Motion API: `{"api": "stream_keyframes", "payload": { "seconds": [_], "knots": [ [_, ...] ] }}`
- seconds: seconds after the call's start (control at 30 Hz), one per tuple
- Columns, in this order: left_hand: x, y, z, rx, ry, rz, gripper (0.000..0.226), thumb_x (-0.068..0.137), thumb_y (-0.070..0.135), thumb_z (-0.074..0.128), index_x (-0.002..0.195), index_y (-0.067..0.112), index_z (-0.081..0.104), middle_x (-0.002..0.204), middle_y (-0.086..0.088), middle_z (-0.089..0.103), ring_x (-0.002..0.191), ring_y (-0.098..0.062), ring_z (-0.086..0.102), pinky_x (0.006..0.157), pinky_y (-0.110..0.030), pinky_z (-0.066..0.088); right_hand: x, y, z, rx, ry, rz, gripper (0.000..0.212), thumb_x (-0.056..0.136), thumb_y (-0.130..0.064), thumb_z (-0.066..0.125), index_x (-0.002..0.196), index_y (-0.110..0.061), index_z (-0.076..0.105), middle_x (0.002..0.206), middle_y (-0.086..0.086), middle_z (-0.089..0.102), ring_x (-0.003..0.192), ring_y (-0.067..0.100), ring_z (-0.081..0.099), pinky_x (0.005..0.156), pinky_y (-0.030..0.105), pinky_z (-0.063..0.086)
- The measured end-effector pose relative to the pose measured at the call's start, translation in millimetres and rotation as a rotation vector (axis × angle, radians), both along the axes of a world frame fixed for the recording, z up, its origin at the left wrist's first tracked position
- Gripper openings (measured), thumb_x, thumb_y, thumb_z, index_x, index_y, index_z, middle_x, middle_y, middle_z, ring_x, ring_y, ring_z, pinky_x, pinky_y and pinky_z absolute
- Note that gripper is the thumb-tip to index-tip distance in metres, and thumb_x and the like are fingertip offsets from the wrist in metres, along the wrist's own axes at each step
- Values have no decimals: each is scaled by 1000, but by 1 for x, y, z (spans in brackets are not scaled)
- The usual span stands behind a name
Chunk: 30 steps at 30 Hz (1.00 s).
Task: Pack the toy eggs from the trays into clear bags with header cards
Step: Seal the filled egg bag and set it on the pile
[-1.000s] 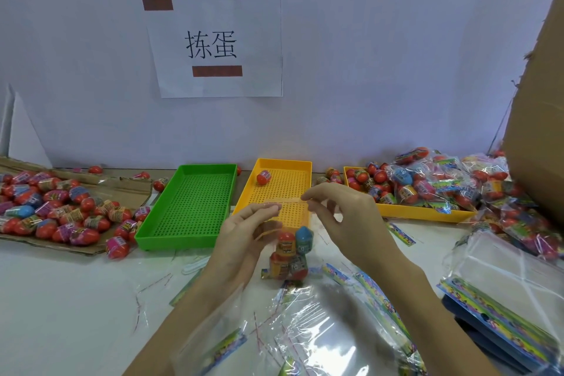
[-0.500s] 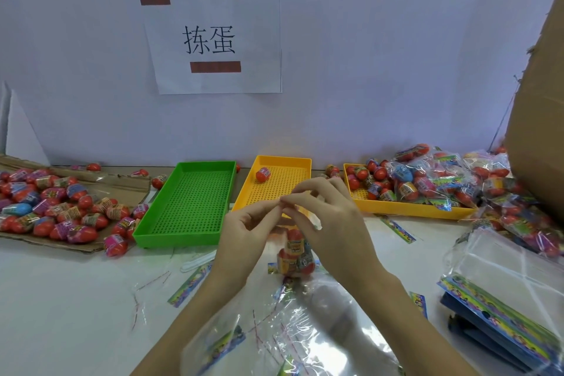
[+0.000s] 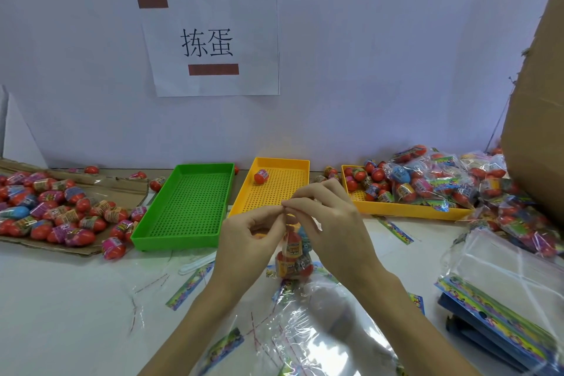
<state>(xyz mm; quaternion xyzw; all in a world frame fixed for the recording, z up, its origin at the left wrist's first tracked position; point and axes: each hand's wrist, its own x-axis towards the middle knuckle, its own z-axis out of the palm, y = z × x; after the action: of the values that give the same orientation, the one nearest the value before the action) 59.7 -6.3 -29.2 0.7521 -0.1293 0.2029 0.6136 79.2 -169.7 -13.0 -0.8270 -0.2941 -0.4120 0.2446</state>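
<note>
A clear bag [image 3: 293, 259] with several toy eggs inside hangs upright over the table in front of me. My left hand [image 3: 248, 241] and my right hand [image 3: 328, 223] both pinch its top edge, fingertips meeting above the eggs. One red egg [image 3: 261, 176] lies in the yellow tray [image 3: 300, 162] behind my hands. The green tray [image 3: 186, 238] to its left holds nothing. A second yellow tray [image 3: 406, 210] at the right holds loose eggs and filled bags [image 3: 427, 183].
Many loose eggs [image 3: 55, 207] lie on flat cardboard [image 3: 122, 189] at the left. Clear bags [image 3: 305, 342] and header cards [image 3: 189, 287] are strewn near the front edge. A stack of carded bags [image 3: 503, 290] sits at the right, below a cardboard box [image 3: 540, 131].
My hands came together from holding the bag's mouth stretched wide, and now pinch its top at one point. The bag hangs narrower.
</note>
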Motion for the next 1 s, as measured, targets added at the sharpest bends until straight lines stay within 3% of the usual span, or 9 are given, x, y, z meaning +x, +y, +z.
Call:
{"api": "stream_keyframes", "payload": {
  "seconds": [0.17, 0.33, 0.47, 0.6, 0.7, 0.83, 1.0],
  "knots": [
    [-1, 0, -1, 2, 1, 2, 35, 95, 1, 73, 101, 36, 79, 90, 11, 82, 89, -12, 79, 82, -28, 63, 1, 3, -1, -22, -26, -15, 6, 90, -10, 77, 95, -7, 79, 97, 4, 74, 91, 23, 61, 78, 34, 57],
    [0, -2, 1, -37, 41, -23, 31, 96, -1, 71, 105, 28, 79, 92, 11, 82, 88, -8, 79, 78, -18, 60, 2, 5, -1, 37, 0, -67, 5, 86, -7, 78, 88, -6, 73, 90, 5, 69, 89, 23, 58, 77, 31, 53],
    [5, 5, 0, -109, 130, -18, 22, 99, -3, 65, 101, 11, 82, 88, -1, 82, 87, -17, 80, 76, -31, 65, 12, -18, 8, 226, -2, -195, 8, 85, -2, 75, 84, -4, 68, 85, 7, 61, 83, 24, 54, 74, 32, 45],
    [10, 16, 2, -282, 190, 71, 20, 100, 0, 64, 101, 9, 81, 88, -6, 82, 84, -21, 80, 69, -29, 65, 28, -61, 7, 383, 142, -417, 5, 92, -8, 70, 94, -4, 71, 94, 9, 61, 85, 27, 58, 75, 42, 51],
    [16, 25, 0, -351, 186, 195, 19, 100, 2, 64, 101, 11, 81, 88, -5, 82, 83, -21, 80, 67, -24, 63, 37, -79, -4, 375, 299, -560, 9, 95, -11, 67, 98, -5, 74, 99, 11, 66, 90, 25, 59, 78, 33, 46],
    [20, 32, -3, -344, 194, 242, 21, 101, 3, 63, 102, 13, 81, 88, -3, 82, 83, -20, 80, 65, -21, 61, 42, -81, -15, 219, 507, -502, 12, 95, -11, 70, 101, -8, 80, 98, 10, 75, 83, 20, 63, 79, 31, 51],
    [20, 30, -4, -332, 209, 214, 20, 101, 3, 63, 102, 12, 81, 89, -4, 82, 83, -21, 80, 67, -21, 61, 43, -72, -17, 141, 603, -412, 18, 97, -20, 69, 89, -12, 82, 74, 3, 75, 65, 15, 62, 70, 31, 53]
  ]
}}
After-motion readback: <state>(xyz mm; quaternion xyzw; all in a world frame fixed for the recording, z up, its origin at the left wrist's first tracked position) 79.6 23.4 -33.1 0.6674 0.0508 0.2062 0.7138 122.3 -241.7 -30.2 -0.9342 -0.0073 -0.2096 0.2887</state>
